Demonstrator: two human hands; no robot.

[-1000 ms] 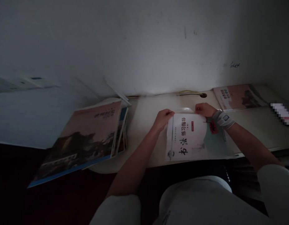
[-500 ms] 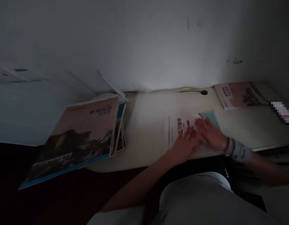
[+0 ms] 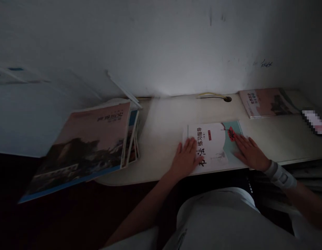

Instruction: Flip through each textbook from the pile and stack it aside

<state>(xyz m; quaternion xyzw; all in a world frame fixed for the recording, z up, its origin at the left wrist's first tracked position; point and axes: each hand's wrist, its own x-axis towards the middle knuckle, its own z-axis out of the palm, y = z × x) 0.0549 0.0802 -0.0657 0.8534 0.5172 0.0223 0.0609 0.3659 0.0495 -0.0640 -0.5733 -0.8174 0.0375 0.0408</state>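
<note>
A calligraphy practice book (image 3: 211, 139) with a white and green cover lies closed on the desk, close to its front edge. A red diamond with a black character marks its green part. My left hand (image 3: 185, 158) rests with fingers outstretched across the book's left end. Over the green right end lies my right hand (image 3: 251, 151), fingers extended and slightly blurred; a grey band circles that wrist. Both hands lie flat and grasp nothing.
A stack of large books (image 3: 98, 132) overhangs the desk's left end. At the back right lies a pink history book (image 3: 267, 103), with a pixelated phone (image 3: 314, 121) beside it. A yellow cable (image 3: 210, 93) runs to a hole in the desk (image 3: 171, 114) near the wall.
My hands, close together over the middle of the book before, have slid apart to its left and right ends. More of the cover shows. The view has shifted slightly.
</note>
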